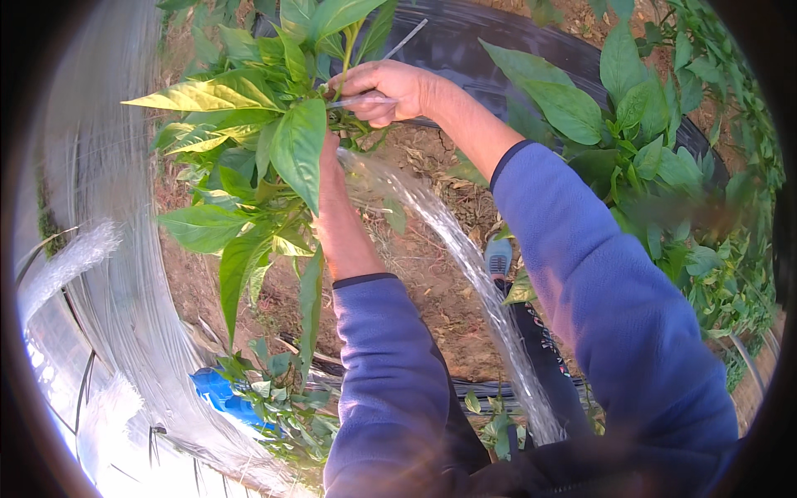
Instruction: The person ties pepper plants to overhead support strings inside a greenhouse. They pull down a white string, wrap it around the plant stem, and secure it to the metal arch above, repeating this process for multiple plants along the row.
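Leaning over a leafy plant, which looks like a pepper plant (249, 143), I have both arms in blue fleece sleeves stretched toward its stems. My right hand (377, 90) is closed on a strand of clear plastic twine, beside an upright green stem (348, 53); one end of the strand sticks out past the fingers. Just below, my left hand (330, 146) reaches in behind a large leaf, so its fingers are mostly hidden. A thick bundle of clear plastic twine (448, 230) runs from near my left hand down to my waist.
Another leafy plant (579, 112) stands at the right beside black plastic mulch film (498, 37). Clear plastic sheeting (118, 187) curves along the left. A blue plastic piece (227, 395) lies at the lower left among leaves. Below are dry soil (429, 305) and a shoe (498, 255).
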### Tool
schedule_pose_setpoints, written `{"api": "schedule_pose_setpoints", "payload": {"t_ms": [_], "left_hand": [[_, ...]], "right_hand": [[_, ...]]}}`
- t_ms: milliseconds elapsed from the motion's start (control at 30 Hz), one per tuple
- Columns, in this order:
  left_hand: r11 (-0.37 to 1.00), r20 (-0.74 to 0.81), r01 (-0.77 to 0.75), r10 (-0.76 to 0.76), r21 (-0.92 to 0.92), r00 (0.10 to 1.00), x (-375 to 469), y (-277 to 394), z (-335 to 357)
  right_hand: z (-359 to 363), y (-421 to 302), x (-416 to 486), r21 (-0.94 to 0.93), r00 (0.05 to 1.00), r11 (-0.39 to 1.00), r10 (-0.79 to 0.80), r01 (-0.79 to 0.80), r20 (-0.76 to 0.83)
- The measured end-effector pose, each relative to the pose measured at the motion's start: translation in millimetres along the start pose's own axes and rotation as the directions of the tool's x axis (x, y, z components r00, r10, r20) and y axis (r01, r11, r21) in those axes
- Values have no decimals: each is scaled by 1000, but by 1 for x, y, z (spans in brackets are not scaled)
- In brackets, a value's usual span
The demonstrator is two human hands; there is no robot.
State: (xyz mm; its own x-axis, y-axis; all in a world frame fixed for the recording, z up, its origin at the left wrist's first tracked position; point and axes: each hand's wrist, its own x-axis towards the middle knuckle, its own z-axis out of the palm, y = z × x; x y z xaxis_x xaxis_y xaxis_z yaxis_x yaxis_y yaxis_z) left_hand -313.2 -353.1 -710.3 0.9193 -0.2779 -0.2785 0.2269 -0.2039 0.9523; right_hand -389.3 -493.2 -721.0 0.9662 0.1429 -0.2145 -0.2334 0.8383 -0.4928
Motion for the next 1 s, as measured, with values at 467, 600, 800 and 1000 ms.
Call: {"api": "schedule_pose_setpoints", "payload": {"t_ms": [467,600,800,1000], "left_hand": [[-643,380,14,470,766,797,-29,-38,-25],[319,-59,-131,523,939,850,-43,-37,-28],[653,67,-642,678,402,732,-93,-2,1],[581,856,759,-194,-294,480,-277,178,-57]], "right_hand": [[39,-58,42,-585,792,721,-82,-372,-605],[59,-103,40,-515,739,823,-191,-238,-646],[160,-208,-3,-632,899,766,-193,-113,-394],[343,-324,-113,-762,981,642,-185,81,-51]]}}
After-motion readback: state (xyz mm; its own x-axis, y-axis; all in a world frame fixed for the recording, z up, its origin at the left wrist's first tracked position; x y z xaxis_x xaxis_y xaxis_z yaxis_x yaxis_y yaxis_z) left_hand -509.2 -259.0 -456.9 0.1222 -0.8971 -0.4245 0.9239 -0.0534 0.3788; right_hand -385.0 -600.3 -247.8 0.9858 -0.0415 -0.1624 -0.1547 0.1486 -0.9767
